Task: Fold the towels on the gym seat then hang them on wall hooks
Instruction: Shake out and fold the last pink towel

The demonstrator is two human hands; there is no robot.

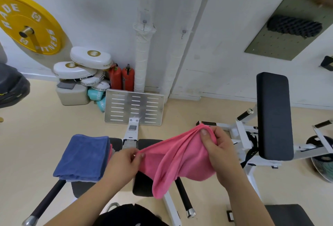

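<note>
Now both hands hold the pink towel (180,155) up above the gym seat (144,185), at about six o'clock in the view. The left hand (124,162) pinches one edge between thumb and fingertips. The right hand (219,146), toward four o'clock, grips a bunched corner with curled fingers, thumb on top. Cloth sags between and below them. A folded blue towel (82,157) lies on the seat's left side at eight o'clock. Two wall hooks (144,22) sit on the white wall at twelve o'clock.

Both hands are holding a pink towel (177,157) above the gym seat (144,183): the left hand (124,162) pinching its left edge, the right hand (219,147) gripping its far corner. A folded blue towel (82,157) is lying at left.
</note>
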